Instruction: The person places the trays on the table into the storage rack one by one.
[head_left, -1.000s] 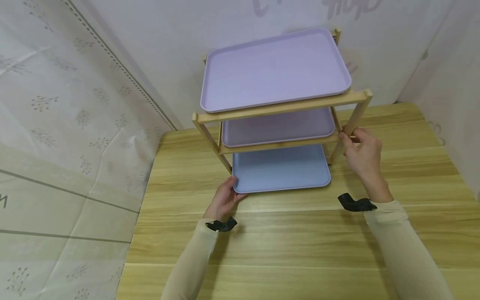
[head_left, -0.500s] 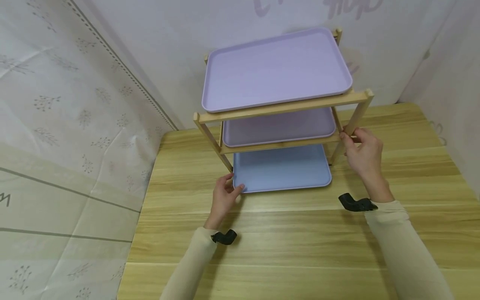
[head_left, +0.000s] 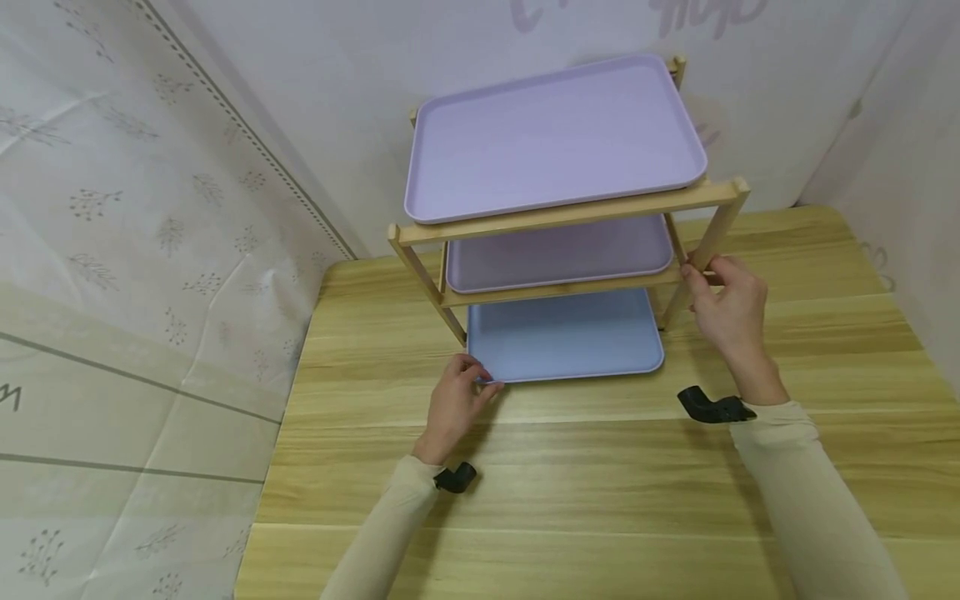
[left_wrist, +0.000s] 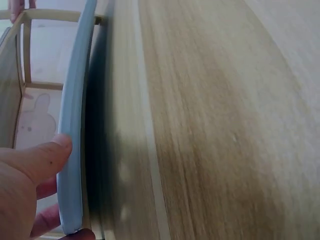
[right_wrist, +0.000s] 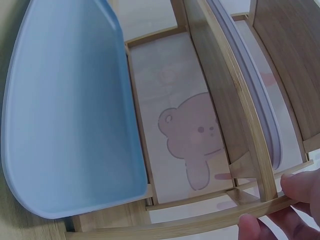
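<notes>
My left hand (head_left: 452,408) is at the front left corner of the blue tray (head_left: 566,337), which lies on the lowest level of a wooden shelf rack (head_left: 570,218) and sticks out at the front. In the left wrist view the thumb (left_wrist: 52,152) lies against the tray's edge, with fingertips around the corner. My right hand (head_left: 731,312) grips the rack's front right post, thumb and fingers on either side of the wood. In the right wrist view those fingers (right_wrist: 300,187) hold the post where a shelf bar meets it.
One lilac tray (head_left: 555,137) lies on the rack's top level, slightly askew. Another lilac tray (head_left: 558,254) sits on the middle shelf. The rack stands at the back of a wood-grain table (head_left: 585,483), near a pale printed wall sheet (head_left: 300,50). A patterned curtain (head_left: 150,250) hangs on the left.
My left hand has shifted its hold from the tray's left side to its front left corner, and the wrist has turned. The right hand keeps its grip; the blue tray shows hardly any movement.
</notes>
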